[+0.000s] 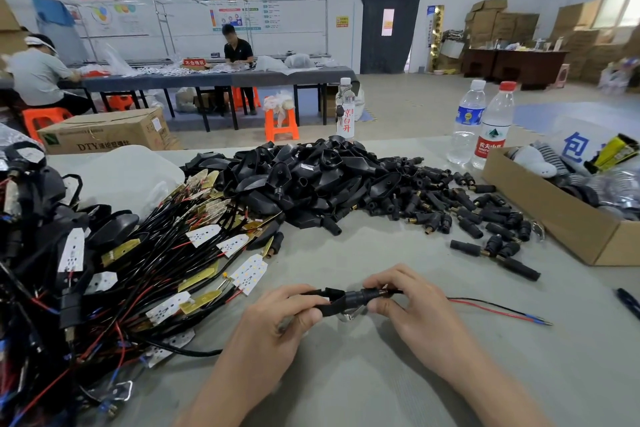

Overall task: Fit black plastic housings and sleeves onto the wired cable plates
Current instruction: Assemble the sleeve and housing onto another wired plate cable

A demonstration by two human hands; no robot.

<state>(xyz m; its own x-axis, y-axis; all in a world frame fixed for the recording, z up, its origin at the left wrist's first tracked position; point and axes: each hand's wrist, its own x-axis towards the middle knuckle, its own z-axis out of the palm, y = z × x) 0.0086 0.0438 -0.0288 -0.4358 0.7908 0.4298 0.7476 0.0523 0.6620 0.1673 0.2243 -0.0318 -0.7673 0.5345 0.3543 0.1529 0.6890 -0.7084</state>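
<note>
**Surface and room:** flat grey worktop [346,374] in a large white-walled workroom.

**Landmark:** heap of black plastic housings [311,180], mid-worktop.

**Right of heap:** scattered short black cylindrical sleeves [485,215], with an open brown cardboard box [568,229] beyond them.

**Left of heap:** tangled bundle of black and red wires bearing white and brass-coloured plates [166,253].

**Behind heap:** three clear plastic water bottles [467,121]. Farther back are a long dark table [214,78] with two seated people, a dark door [389,33] and stacked brown cartons [502,24].

**In front of heap:** one black housing joined to a black sleeve [341,300], held level, low over the worktop. Thin red and black wires [498,310] trail from its right end.

- Left hand [277,319]: fingers curled round the housing's wide end.
- Right hand [408,302]: thumb and fingers pinching the sleeve end.
</note>
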